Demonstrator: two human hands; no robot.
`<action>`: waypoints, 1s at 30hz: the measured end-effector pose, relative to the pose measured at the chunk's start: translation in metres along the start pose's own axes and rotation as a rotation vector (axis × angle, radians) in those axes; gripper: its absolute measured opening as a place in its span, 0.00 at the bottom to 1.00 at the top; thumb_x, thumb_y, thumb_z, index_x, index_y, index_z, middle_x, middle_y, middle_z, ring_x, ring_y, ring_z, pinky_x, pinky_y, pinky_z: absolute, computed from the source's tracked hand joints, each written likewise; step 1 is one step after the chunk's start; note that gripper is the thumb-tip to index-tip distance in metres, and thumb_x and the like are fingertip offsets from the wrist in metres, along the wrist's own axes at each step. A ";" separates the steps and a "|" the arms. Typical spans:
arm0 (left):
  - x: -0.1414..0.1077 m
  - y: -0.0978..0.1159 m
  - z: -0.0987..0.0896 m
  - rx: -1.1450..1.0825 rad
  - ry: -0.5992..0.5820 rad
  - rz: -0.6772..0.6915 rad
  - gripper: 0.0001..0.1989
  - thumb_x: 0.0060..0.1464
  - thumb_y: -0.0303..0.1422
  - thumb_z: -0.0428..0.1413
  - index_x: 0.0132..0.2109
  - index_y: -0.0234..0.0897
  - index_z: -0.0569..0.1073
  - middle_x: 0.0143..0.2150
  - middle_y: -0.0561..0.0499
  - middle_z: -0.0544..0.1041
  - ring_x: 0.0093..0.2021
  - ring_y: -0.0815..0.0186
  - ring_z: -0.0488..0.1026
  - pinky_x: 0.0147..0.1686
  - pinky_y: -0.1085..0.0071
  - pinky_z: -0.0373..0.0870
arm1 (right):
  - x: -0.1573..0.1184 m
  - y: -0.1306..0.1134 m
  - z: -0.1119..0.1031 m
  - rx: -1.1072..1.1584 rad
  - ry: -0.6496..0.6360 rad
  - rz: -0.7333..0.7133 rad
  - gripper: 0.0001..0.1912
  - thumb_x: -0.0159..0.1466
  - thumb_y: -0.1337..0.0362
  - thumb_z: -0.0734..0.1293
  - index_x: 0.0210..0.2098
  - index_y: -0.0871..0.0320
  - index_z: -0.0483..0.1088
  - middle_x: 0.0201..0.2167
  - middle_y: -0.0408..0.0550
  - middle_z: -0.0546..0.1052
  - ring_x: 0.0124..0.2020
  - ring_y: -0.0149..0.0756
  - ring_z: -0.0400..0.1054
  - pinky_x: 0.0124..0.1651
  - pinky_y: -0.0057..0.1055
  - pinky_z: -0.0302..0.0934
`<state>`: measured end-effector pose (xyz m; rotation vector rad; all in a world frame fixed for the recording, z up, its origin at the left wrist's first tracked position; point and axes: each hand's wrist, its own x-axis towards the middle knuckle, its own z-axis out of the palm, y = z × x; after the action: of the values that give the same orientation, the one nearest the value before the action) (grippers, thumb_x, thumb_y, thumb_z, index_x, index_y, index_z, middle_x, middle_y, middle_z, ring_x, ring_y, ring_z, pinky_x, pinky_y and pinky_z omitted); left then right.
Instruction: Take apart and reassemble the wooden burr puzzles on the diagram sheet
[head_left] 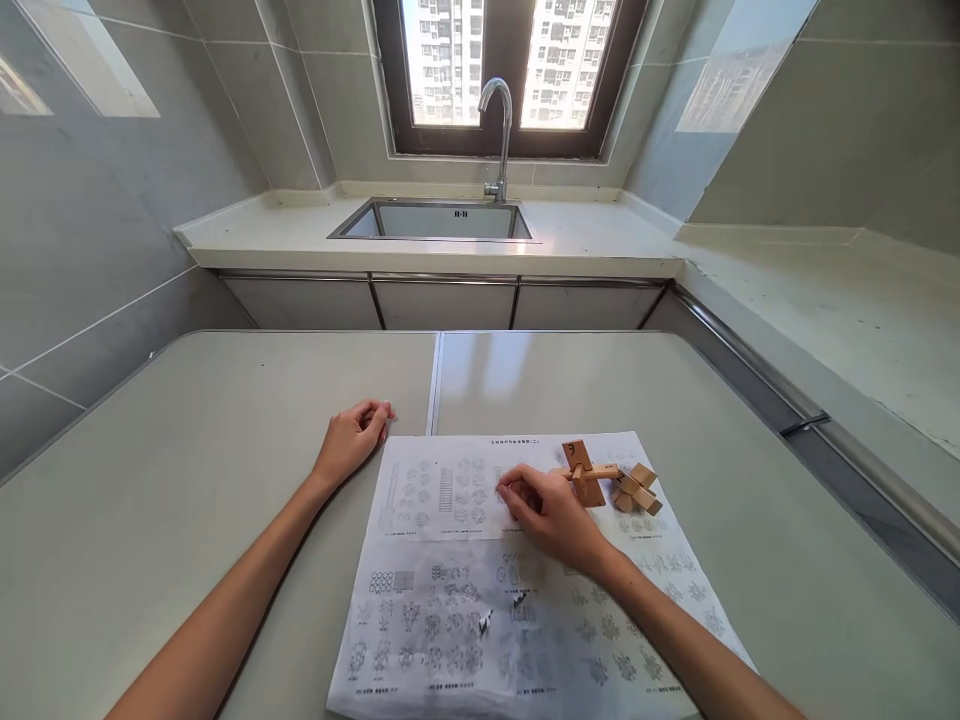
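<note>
My left hand (352, 440) rests on the table beside the upper left corner of a printed sheet (465, 555), its fingers curled in and nothing showing in them. Over the upper middle of the sheet lies my right hand (551, 508), thumb and fingers drawn together near the paper; I see nothing between them. Just behind its knuckles sits a cross-shaped wooden puzzle piece (587, 473) with a dark mark on its upper block. A second cluster of wooden blocks (636, 490) adjoins it on the right. The sheet carries rows of small line diagrams, partly covered by my right forearm.
The pale table (247, 480) has a seam (435, 385) down its middle. Beyond its far edge runs a counter (600, 225) with a sink (431, 238) and a tall tap (502, 140) under a window. Another counter (847, 310) flanks the right side; a tiled wall (112, 220) stands left.
</note>
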<state>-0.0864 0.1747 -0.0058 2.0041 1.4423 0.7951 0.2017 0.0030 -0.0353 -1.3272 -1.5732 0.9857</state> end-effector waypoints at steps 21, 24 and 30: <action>0.001 -0.003 0.003 0.225 -0.065 0.092 0.21 0.68 0.50 0.49 0.38 0.41 0.77 0.25 0.55 0.75 0.25 0.65 0.66 0.31 0.69 0.62 | 0.000 -0.006 0.001 -0.134 -0.020 -0.050 0.08 0.74 0.63 0.63 0.38 0.55 0.70 0.25 0.39 0.70 0.26 0.31 0.62 0.31 0.28 0.54; 0.001 -0.003 0.003 0.226 -0.066 0.099 0.21 0.68 0.50 0.49 0.38 0.41 0.77 0.25 0.55 0.75 0.25 0.65 0.67 0.32 0.69 0.62 | 0.000 -0.007 0.001 -0.135 -0.021 -0.048 0.08 0.74 0.63 0.63 0.38 0.55 0.70 0.25 0.39 0.70 0.26 0.31 0.62 0.31 0.28 0.54; 0.001 -0.001 0.002 0.229 -0.071 0.094 0.22 0.68 0.51 0.48 0.37 0.41 0.77 0.26 0.55 0.75 0.25 0.65 0.67 0.32 0.69 0.62 | 0.000 -0.008 0.002 -0.139 -0.020 -0.052 0.08 0.74 0.64 0.62 0.37 0.55 0.69 0.24 0.38 0.69 0.25 0.30 0.62 0.30 0.28 0.53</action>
<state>-0.0852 0.1755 -0.0083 2.2616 1.4637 0.6131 0.1971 0.0017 -0.0290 -1.3663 -1.7089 0.8740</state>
